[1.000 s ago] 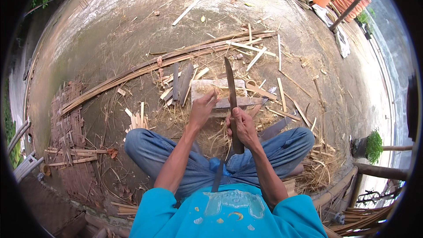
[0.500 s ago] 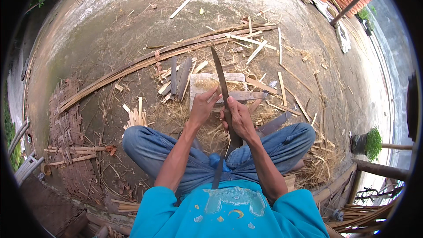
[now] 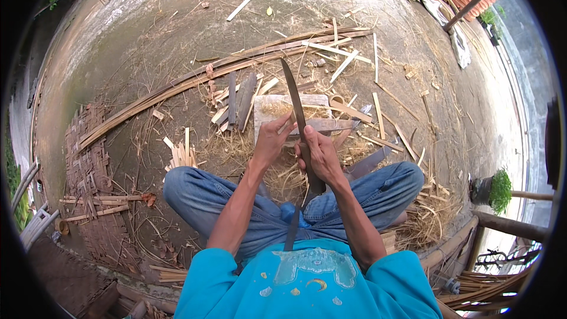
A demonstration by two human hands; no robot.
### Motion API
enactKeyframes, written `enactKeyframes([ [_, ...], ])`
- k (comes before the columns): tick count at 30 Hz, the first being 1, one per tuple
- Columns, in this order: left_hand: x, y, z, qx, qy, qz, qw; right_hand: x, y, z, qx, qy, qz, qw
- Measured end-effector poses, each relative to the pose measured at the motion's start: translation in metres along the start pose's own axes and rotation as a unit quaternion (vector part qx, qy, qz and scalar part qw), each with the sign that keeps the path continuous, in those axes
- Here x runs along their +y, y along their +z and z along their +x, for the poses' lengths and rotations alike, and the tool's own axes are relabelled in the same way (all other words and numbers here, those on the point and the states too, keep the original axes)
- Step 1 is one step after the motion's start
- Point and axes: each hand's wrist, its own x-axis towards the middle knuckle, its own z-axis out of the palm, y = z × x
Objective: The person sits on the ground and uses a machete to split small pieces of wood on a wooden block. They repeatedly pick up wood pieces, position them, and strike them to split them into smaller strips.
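Bamboo strip (image 3: 322,125): lying crosswise on your block (image 3: 266,119), long axis left to right. Your right hand (image 3: 322,155) has its grip closed round the knife (image 3: 293,97) (blade pointing away, across the strip). Your left hand (image 3: 273,140), fingers curled, pins the strip's near end, just left of the blade.

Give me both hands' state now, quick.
Left hand: closed on the bamboo strip, by the knife.
Right hand: closed on the knife, blade pointing away from the body.
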Motion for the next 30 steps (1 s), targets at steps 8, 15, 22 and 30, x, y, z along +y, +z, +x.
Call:
enactKeyframes([
  [8, -0.01, 0.001, 0.0, 0.002, 0.014, -0.006, 1.0, -0.004, 0.002, 0.0, 0.0, 0.0, -0.006, 1.0],
  [15, -0.005, -0.001, 0.002, -0.012, 0.023, 0.064, 0.998, -0.01, 0.006, -0.007, 0.016, 0.002, -0.072, 0.997],
  [22, -0.011, 0.001, 0.0, -0.011, 0.032, 0.055, 0.998, -0.006, 0.003, -0.002, 0.016, -0.001, -0.1, 0.995],
  [30, 0.004, 0.001, 0.001, 0.008, 0.023, 0.068, 0.997, -0.014, 0.004, 0.001, 0.025, -0.022, -0.097, 0.995],
])
